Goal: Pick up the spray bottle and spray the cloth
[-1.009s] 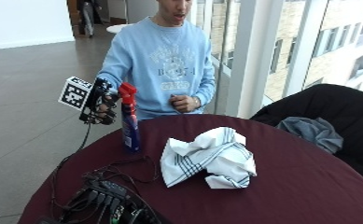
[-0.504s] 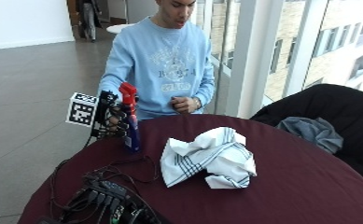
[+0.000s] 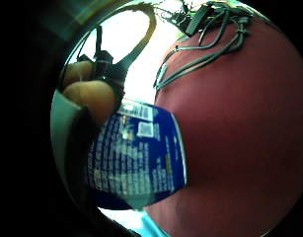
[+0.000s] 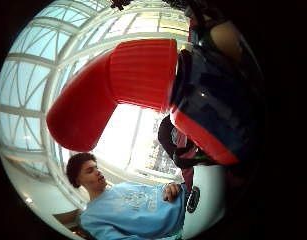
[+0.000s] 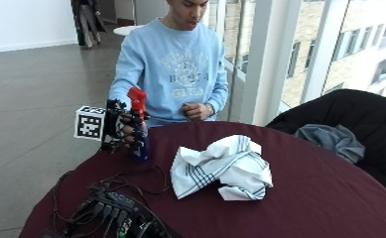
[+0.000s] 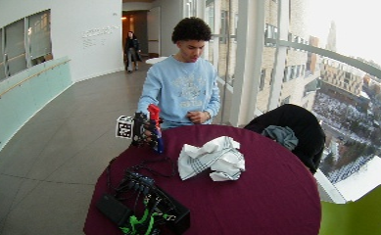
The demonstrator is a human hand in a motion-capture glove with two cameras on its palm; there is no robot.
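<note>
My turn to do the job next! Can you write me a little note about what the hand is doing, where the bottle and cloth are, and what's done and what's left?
Hand: the gloved right hand grips the spray bottle, fingers curled round its blue body below the red spray head.
Bottle: upright at the near edge of the round table, in front of the person. Whether its base rests on the table or is just lifted cannot be told.
Cloth: the crumpled white striped cloth lies near the table's middle, apart from the bottle.
Other hand: bare, held at the chest, touching nothing.
Done: bottle grasped.
Left: bring it towards the cloth, aim and spray.
</note>
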